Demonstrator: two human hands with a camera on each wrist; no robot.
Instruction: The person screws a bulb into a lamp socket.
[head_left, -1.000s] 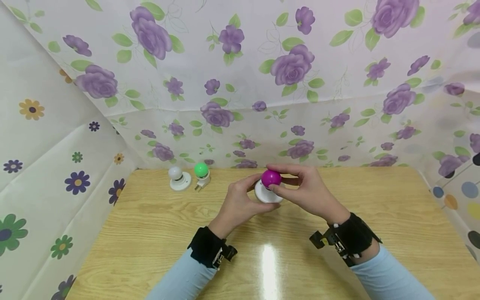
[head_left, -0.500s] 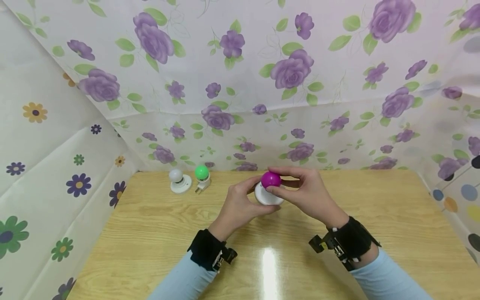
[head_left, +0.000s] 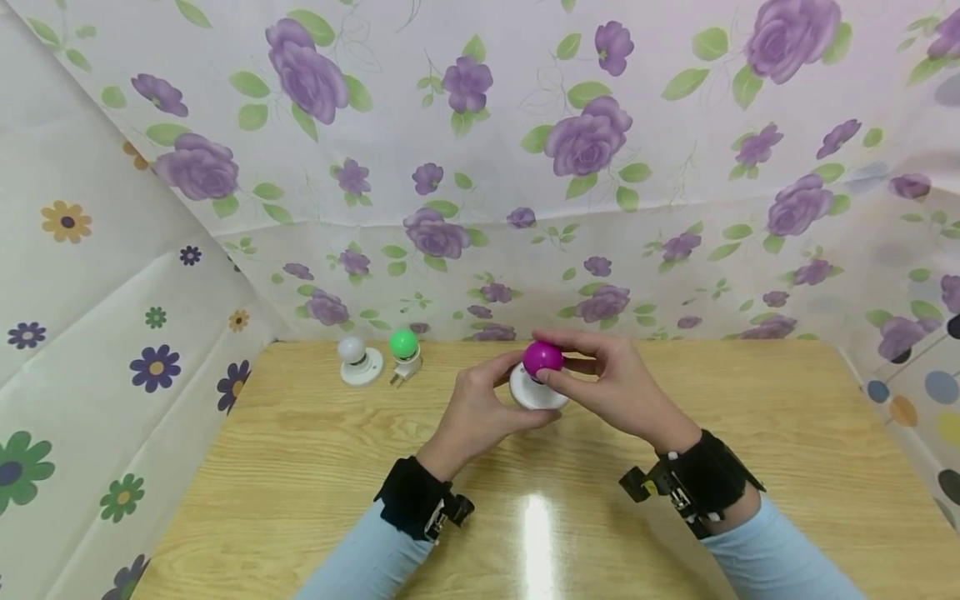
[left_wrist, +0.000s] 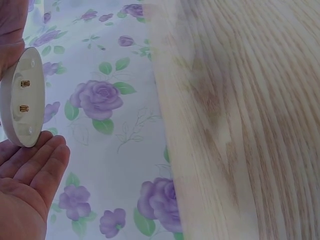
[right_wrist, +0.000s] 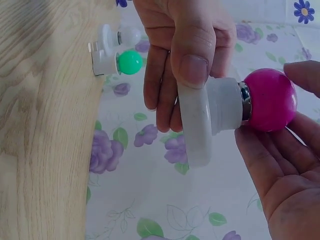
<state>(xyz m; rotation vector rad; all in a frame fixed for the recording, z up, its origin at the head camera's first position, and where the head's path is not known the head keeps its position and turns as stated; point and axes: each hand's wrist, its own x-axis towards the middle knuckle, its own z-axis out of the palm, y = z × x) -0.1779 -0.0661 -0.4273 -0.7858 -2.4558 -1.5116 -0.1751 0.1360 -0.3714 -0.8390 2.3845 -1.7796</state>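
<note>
My left hand grips the rim of a white round lamp holder between thumb and fingers, above the table. In the left wrist view the underside of the lamp holder shows two brass contacts. A magenta round bulb sits at the holder's socket, and my right hand pinches it with thumb and fingertips. From the right wrist view, a band of the metal cap shows between the magenta bulb and the white socket.
At the back left of the wooden table stand a white bulb in a round holder and a green bulb in a plug-in socket. Behind the table's far edge hangs a flowered cloth.
My right thumb and fingers shift slightly on the magenta bulb. The left hand keeps its grip, and the lamp holder stays in nearly the same place.
</note>
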